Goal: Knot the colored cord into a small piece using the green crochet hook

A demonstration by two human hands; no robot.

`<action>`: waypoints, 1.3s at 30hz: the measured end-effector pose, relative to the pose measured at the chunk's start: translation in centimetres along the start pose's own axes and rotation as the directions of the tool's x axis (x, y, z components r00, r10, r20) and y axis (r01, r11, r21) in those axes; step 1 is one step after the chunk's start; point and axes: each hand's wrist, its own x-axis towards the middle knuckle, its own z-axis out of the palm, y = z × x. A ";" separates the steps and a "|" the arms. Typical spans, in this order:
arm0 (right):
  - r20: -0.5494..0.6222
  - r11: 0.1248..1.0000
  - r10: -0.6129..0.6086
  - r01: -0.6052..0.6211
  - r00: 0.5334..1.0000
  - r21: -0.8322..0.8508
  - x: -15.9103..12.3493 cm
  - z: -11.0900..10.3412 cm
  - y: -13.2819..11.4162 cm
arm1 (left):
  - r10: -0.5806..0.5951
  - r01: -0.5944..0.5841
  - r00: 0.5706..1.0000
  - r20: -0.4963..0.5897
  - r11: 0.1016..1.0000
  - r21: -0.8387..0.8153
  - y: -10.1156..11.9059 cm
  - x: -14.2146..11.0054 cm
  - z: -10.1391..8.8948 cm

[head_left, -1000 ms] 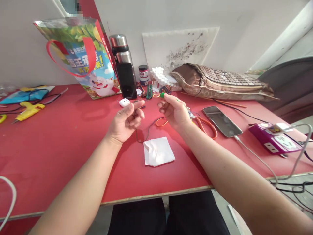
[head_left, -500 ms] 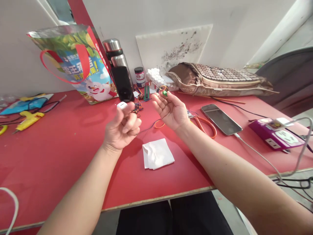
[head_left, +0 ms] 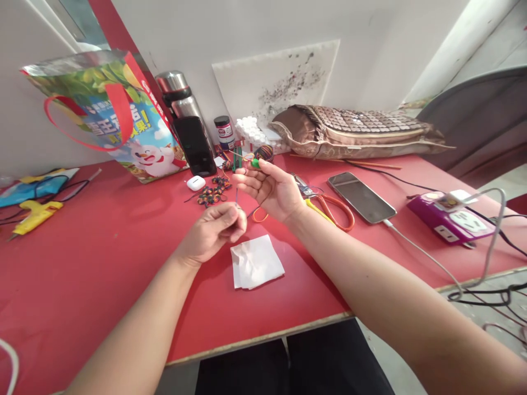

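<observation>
My right hand (head_left: 274, 189) is raised palm up over the table, its thumb and forefinger closed on the green handle of a crochet hook (head_left: 255, 163). The hook's thin shaft points left, with a loop of orange yarn near it. Lower and to the left, my left hand (head_left: 218, 227) has its fingers closed on a strand of dark yarn (head_left: 236, 196), which runs up towards the right hand. Behind the left hand lie small multicoloured crocheted pieces (head_left: 212, 193). A ball of multicoloured yarn (head_left: 264, 153) sits just behind the right fingertips.
A folded white tissue (head_left: 257, 263) lies before my hands. Orange-handled scissors (head_left: 343, 219), a charging phone (head_left: 362, 196) and a purple power strip (head_left: 450, 219) are at right. Behind stand a white earphone case (head_left: 196, 182), upright phone (head_left: 195, 145), flask (head_left: 181, 93) and bag (head_left: 135, 126); a yellow glue gun (head_left: 37, 219) lies left.
My left hand has moved down and right, its fingers closing on the dark yarn. The right hand keeps the crochet hook and has shifted slightly left. The view has turned a little.
</observation>
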 end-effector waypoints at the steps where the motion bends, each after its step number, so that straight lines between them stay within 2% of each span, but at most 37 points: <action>1: 0.003 1.000 0.001 -0.001 1.000 -0.002 0.1 -0.1 0.1 | 0.047 -0.051 0.998 -0.045 0.993 -0.105 0.2 0.1 0.0; 4: 0.048 0.999 0.010 -0.008 0.999 -0.035 -0.2 0.0 0.4 | 0.142 -0.231 0.953 -0.268 0.912 -0.338 0.6 0.6 -0.6; 7: 0.124 0.995 0.009 0.003 0.992 -0.102 -0.7 0.5 0.8 | 0.084 -0.271 0.902 -0.423 0.873 -0.406 0.4 1.0 -1.1; 13: 0.280 0.978 0.016 0.042 0.960 -0.202 -1.7 1.3 1.8 | -0.149 -0.167 0.866 -0.478 0.815 -0.556 0.3 1.5 -0.5; 15: 0.280 0.965 0.000 0.073 0.960 -0.253 -1.8 1.4 1.8 | -0.227 -0.133 0.845 -0.484 0.788 -0.601 0.6 1.5 -0.1; 18: 0.232 0.891 -0.097 0.188 0.968 -0.414 -2.1 1.3 1.5 | -0.256 -0.160 0.808 -0.530 0.771 -0.617 1.2 1.4 0.1; 21: 0.238 0.828 -0.148 0.252 0.960 -0.502 -2.2 1.2 1.4 | -0.241 -0.154 0.823 -0.515 0.778 -0.610 1.4 1.3 -0.1; 24: 0.244 0.816 -0.141 0.252 0.959 -0.520 -2.2 1.1 1.5 | -0.225 -0.099 0.861 -0.457 0.806 -0.583 1.3 1.1 -0.3; 27: 0.239 0.811 -0.172 0.275 0.956 -0.516 -2.4 1.2 1.7 | -0.246 -0.035 0.869 -0.429 0.835 -0.549 1.1 1.0 -0.2; 30: 0.247 0.866 -0.137 0.237 0.959 -0.439 -2.4 1.3 1.6 | -0.260 0.005 0.874 -0.411 0.850 -0.527 0.9 1.1 0.1; 34: 0.261 0.958 -0.011 0.085 0.965 -0.273 -2.1 1.3 1.4 | -0.232 -0.050 0.871 -0.434 0.836 -0.547 0.7 1.3 0.4; 39: 0.210 0.971 -0.033 0.082 0.977 -0.227 -1.6 1.0 1.0 | -0.120 -0.138 0.900 -0.419 0.834 -0.534 0.4 1.6 0.2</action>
